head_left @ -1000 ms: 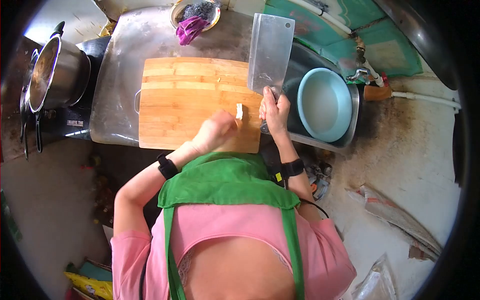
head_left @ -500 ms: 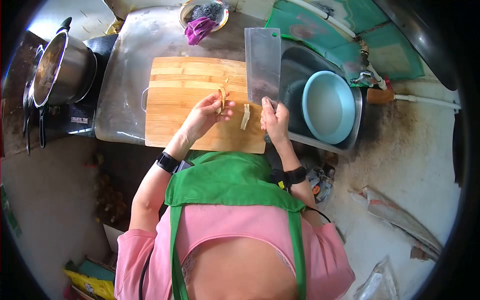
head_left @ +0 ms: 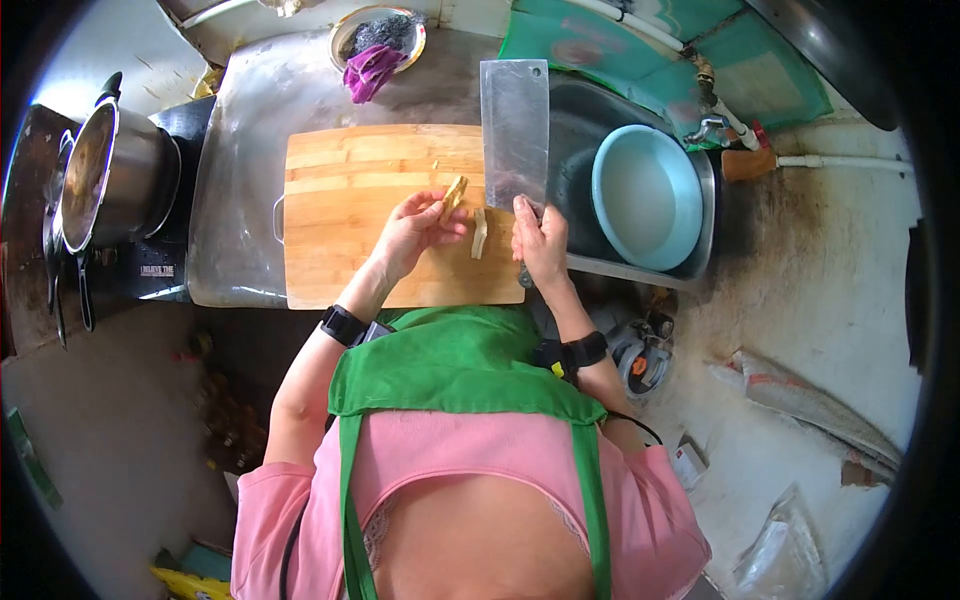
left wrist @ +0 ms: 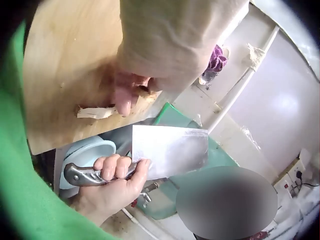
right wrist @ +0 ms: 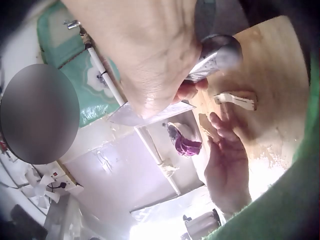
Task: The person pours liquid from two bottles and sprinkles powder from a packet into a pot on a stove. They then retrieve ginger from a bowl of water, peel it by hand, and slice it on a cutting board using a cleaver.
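Note:
My left hand [head_left: 412, 228] pinches a yellowish-brown piece [head_left: 454, 196] between thumb and fingers above the wooden cutting board [head_left: 350, 220]. A pale strip [head_left: 479, 234] lies on the board just right of that hand; the right wrist view also shows this strip [right wrist: 239, 101]. My right hand [head_left: 543, 245] grips the dark handle of a broad cleaver [head_left: 515, 130] at the board's right edge, its blade pointing away from my body. In the left wrist view the fingers wrap round the cleaver's metal handle [left wrist: 86, 175].
A light-blue basin [head_left: 648, 198] with cloudy liquid stands in the sink [head_left: 575, 110] at the right. Behind the board, a bowl [head_left: 418, 50] holds dark mesh and a purple cloth [head_left: 371, 72]. A steel pot [head_left: 125, 170] stands at the left.
My left hand has risen from beside the strip, now holding the yellowish-brown piece up, and its end tilts to the right. The cleaver has turned more upright and shifted slightly left.

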Demonstrator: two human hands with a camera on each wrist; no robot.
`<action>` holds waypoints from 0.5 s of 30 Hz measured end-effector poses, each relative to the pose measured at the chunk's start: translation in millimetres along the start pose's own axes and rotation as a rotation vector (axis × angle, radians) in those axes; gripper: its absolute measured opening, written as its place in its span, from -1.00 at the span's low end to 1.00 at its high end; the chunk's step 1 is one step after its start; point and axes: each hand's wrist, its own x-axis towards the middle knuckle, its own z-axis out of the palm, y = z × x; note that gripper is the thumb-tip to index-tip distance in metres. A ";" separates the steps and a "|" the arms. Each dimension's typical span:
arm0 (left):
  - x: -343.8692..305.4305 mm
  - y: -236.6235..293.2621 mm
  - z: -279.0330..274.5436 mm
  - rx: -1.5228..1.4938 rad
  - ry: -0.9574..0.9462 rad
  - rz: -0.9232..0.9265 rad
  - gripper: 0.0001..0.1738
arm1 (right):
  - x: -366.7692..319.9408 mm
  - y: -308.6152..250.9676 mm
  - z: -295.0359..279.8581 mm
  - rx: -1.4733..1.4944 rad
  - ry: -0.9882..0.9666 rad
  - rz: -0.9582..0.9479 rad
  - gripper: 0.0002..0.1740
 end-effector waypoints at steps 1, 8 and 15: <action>2.3 -0.2 4.7 -0.053 0.057 0.015 -0.71 | -0.1 0.1 0.7 0.004 -0.001 -0.002 -0.66; 21.3 -22.3 13.7 1.011 0.369 0.131 -0.73 | 4.1 -4.2 9.2 0.016 0.017 0.024 -0.71; 11.2 -23.4 26.9 1.424 0.467 0.396 -0.65 | 20.9 29.2 -6.1 -0.346 0.198 -0.162 -0.56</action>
